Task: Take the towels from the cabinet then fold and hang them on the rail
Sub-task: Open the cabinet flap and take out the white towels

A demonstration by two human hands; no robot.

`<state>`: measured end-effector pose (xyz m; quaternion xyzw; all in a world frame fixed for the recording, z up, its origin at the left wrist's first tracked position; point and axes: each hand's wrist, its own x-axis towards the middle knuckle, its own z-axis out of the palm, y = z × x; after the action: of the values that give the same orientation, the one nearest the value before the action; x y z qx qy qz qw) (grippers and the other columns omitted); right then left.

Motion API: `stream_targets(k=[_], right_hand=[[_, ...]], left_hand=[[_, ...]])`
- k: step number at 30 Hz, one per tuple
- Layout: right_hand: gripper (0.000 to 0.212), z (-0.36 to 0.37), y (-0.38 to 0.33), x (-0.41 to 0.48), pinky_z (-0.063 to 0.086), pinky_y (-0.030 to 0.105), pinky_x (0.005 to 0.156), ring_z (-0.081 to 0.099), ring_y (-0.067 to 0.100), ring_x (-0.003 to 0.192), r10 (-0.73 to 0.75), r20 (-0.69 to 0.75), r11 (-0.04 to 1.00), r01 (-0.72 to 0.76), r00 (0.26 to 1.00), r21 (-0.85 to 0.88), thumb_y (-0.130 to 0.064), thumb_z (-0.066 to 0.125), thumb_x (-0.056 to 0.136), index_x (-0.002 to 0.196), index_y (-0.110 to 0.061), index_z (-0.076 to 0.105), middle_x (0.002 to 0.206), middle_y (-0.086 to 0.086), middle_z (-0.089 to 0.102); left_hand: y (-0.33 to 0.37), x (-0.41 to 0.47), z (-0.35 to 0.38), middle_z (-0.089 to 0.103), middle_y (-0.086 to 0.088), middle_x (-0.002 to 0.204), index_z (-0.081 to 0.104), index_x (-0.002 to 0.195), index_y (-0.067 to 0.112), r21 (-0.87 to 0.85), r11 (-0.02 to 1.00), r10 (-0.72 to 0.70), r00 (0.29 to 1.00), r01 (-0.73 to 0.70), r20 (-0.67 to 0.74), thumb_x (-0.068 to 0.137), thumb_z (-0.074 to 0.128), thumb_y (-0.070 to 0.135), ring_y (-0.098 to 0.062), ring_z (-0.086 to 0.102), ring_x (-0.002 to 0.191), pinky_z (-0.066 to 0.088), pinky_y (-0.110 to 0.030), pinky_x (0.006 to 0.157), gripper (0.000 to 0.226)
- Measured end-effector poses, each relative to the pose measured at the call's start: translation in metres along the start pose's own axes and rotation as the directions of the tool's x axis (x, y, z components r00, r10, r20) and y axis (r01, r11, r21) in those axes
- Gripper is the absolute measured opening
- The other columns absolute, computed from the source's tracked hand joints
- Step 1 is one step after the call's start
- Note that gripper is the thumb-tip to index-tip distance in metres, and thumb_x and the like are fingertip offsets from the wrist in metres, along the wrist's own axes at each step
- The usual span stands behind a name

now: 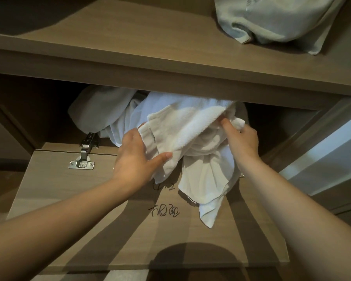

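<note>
A heap of white towels [109, 110] lies crumpled in the lower compartment of a wooden cabinet [170, 78], partly hidden under the shelf board. The front towel [182, 130] spills out over the cabinet's edge, and its loose end hangs down over the flap door. My left hand [134, 157] grips this towel's left edge, thumb on top of the cloth. My right hand [241, 138] pinches a bunched corner of the same towel at its right side. No rail is in view.
The cabinet's flap door [69, 189] is folded down below my arms, with a metal hinge [84, 155] at its left and handwriting in the middle. A pale grey-green cloth bag [272, 19] sits on the upper shelf at the right. A light wall panel [332, 149] stands at the right.
</note>
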<state>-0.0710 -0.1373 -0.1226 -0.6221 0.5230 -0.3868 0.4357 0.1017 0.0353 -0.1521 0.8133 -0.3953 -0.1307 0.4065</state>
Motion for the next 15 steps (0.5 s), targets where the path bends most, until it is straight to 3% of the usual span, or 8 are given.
stream_targets(k=[5, 7, 10, 13, 15], right_hand=[[0.019, -0.007, -0.003, -0.013, 0.055, 0.036, 0.073, 0.067, 0.012, 0.076, -0.041, 0.027, 0.999, 0.041, 0.999, -0.030, -0.037, 0.074, 0.084, 0.071, -0.025, 0.065, 0.074, -0.005, 0.069], [0.019, -0.010, 0.001, -0.027, 0.054, 0.035, 0.070, 0.064, 0.008, 0.068, -0.067, 0.045, 0.996, 0.069, 0.997, -0.063, -0.035, 0.073, 0.084, 0.070, -0.024, 0.066, 0.070, -0.006, 0.068], [0.026, -0.016, 0.011, -0.050, 0.049, 0.031, 0.059, 0.063, 0.015, 0.060, -0.099, 0.049, 0.992, 0.102, 0.994, -0.073, -0.035, 0.073, 0.084, 0.070, -0.014, 0.068, 0.061, -0.003, 0.067], [0.035, -0.020, 0.015, -0.066, 0.042, 0.024, 0.049, 0.057, 0.016, 0.053, -0.122, 0.033, 0.990, 0.124, 0.992, -0.065, -0.038, 0.074, 0.083, 0.067, -0.008, 0.066, 0.057, -0.002, 0.066], [0.038, -0.022, 0.017, -0.076, 0.041, 0.025, 0.048, 0.055, 0.018, 0.051, -0.154, 0.031, 0.986, 0.156, 0.988, -0.066, -0.039, 0.074, 0.083, 0.062, -0.008, 0.064, 0.057, 0.004, 0.065]], left_hand=[[-0.004, 0.000, -0.001, 0.041, 0.001, 0.137, 0.038, 0.141, 0.024, -0.021, 0.999, -0.031, 1.000, 0.031, 0.004, 0.069, 0.077, 0.054, -0.019, 0.051, 0.118, 0.050, -0.042, 0.094, 0.087], [-0.007, -0.002, -0.007, 0.042, -0.002, 0.142, 0.035, 0.144, 0.021, -0.054, 0.996, -0.071, 0.997, 0.070, -0.009, 0.070, 0.080, 0.049, -0.024, 0.051, 0.123, 0.048, -0.047, 0.098, 0.092], [-0.011, -0.006, -0.016, 0.037, -0.005, 0.150, 0.029, 0.149, 0.016, -0.030, 0.997, -0.074, 0.997, 0.075, 0.021, 0.071, 0.080, 0.046, -0.028, 0.044, 0.132, 0.042, -0.051, 0.105, 0.098], [-0.013, -0.014, -0.028, 0.031, -0.002, 0.154, 0.030, 0.149, 0.017, -0.011, 0.997, -0.077, 0.993, 0.078, 0.094, 0.072, 0.074, 0.056, -0.026, 0.035, 0.138, 0.037, -0.051, 0.110, 0.097], [-0.009, -0.018, -0.036, 0.032, -0.003, 0.152, 0.040, 0.145, 0.019, 0.045, 0.998, -0.046, 0.987, 0.039, 0.154, 0.068, 0.065, 0.075, -0.029, 0.030, 0.140, 0.034, -0.052, 0.111, 0.099]])
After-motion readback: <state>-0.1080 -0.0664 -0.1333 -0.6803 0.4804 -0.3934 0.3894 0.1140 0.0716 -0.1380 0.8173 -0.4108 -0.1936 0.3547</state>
